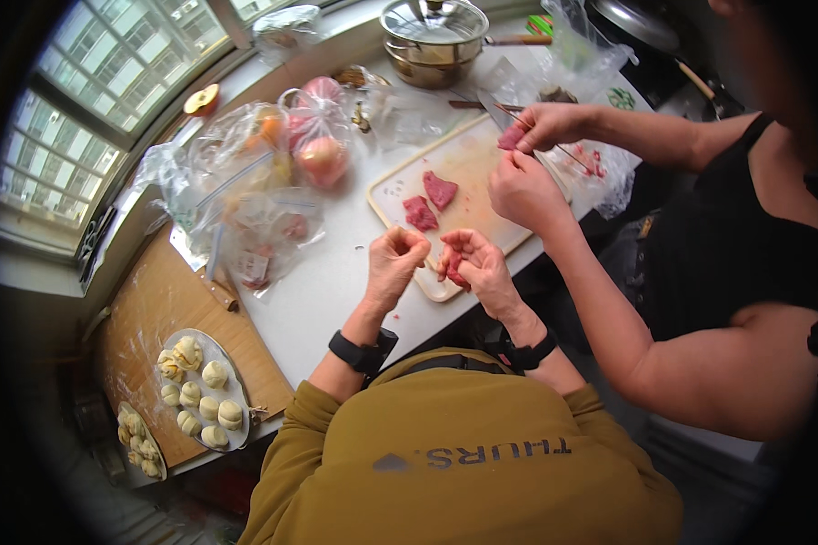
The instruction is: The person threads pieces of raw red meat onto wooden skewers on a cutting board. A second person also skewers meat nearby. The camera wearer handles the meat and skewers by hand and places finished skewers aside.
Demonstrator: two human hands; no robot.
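Observation:
My right hand (482, 267) holds a piece of raw red meat (456, 271) above the near corner of a white cutting board (477, 146). Just left of it, my left hand (397, 264) has thumb and fingertips pinched together; I see nothing between them. Two more pieces of raw meat, one (440, 190) farther back and one (420, 214) nearer, lie on the board beyond my hands. To the right, a co-worker's hands (535, 174) hold a thin skewer (572, 159) with a piece of meat (511, 138) on it.
A wooden board (136, 327) at left carries a plate (208, 340) of dough pieces and a knife (218, 291). Plastic bags (238, 177) and bagged fruit (322, 160) crowd the table's back left. A lidded steel pot (436, 54) stands at the back; the co-worker's arm (603, 300) reaches in from the right.

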